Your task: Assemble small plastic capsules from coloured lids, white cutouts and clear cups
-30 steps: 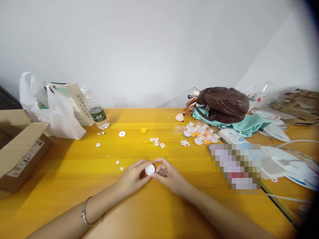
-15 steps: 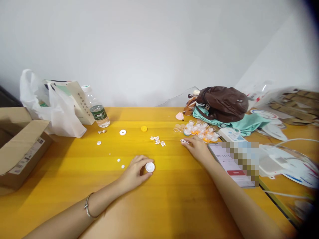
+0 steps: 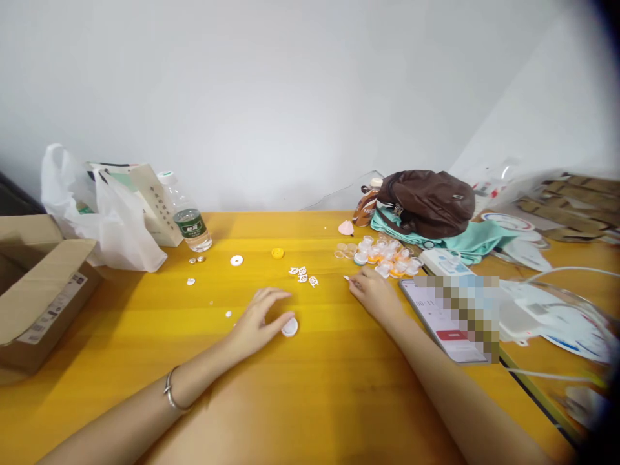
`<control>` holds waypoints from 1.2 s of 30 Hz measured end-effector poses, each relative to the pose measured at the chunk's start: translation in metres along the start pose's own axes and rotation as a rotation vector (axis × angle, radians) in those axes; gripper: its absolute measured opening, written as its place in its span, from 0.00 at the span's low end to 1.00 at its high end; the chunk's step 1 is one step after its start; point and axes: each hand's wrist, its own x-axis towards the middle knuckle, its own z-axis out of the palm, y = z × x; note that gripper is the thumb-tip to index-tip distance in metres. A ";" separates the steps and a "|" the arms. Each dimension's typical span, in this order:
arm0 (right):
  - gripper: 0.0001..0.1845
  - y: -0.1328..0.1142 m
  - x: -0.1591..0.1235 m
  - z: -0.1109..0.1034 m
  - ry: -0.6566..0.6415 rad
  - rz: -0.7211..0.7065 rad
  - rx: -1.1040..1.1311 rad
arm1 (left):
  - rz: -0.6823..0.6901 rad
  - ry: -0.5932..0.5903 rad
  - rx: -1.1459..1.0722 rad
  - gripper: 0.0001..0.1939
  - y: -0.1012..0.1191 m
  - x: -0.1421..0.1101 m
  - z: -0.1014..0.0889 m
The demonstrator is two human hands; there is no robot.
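My left hand [image 3: 261, 321] is open, thumb and fingers apart, just left of a round white plastic piece [image 3: 290, 329] on the table [image 3: 310, 394]; the thumb tip lies at its edge. My right hand [image 3: 376, 296] is closed in a pinch on a small white plastic part [image 3: 346, 278], mostly hidden by the fingers. Between the hands and farther back lie several white openwork plastic pieces [image 3: 303, 278]. A yellow round piece [image 3: 278, 253] and a white ring [image 3: 236, 260] lie behind my left hand. A small white disc [image 3: 228, 314] sits to its left.
Clear-topped round pieces [image 3: 387, 255] cluster behind my right hand, near a brown bag [image 3: 431, 203] and a drink bottle [image 3: 365, 206]. A phone [image 3: 440, 323] lies right of my right forearm. At left are a water bottle [image 3: 191, 226], a plastic bag [image 3: 126, 226] and a cardboard box [image 3: 48, 290].
The fingers of my left hand have opened off the round white piece, leaving it on the table. My right hand has pulled slightly nearer with a small white part, now turned edge-on.
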 end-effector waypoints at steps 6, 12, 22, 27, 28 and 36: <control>0.12 -0.024 -0.002 -0.002 0.008 0.193 0.590 | 0.090 -0.012 0.224 0.14 -0.028 0.062 0.003; 0.13 -0.065 -0.013 0.003 -0.253 0.490 1.371 | 0.097 -0.034 0.251 0.09 -0.047 0.091 0.020; 0.13 -0.109 -0.022 -0.007 -0.315 0.710 1.783 | -0.056 0.045 -0.095 0.12 -0.023 0.051 -0.011; 0.15 -0.127 -0.019 -0.003 -0.271 0.748 1.860 | -0.156 -0.064 -0.535 0.20 -0.002 0.020 -0.027; 0.15 -0.131 -0.019 -0.002 -0.271 0.750 1.859 | -0.166 -0.072 -0.561 0.18 0.001 0.016 -0.028; 0.19 -0.143 -0.024 -0.002 -0.232 0.642 1.794 | -0.256 0.055 -0.633 0.12 0.006 0.005 -0.007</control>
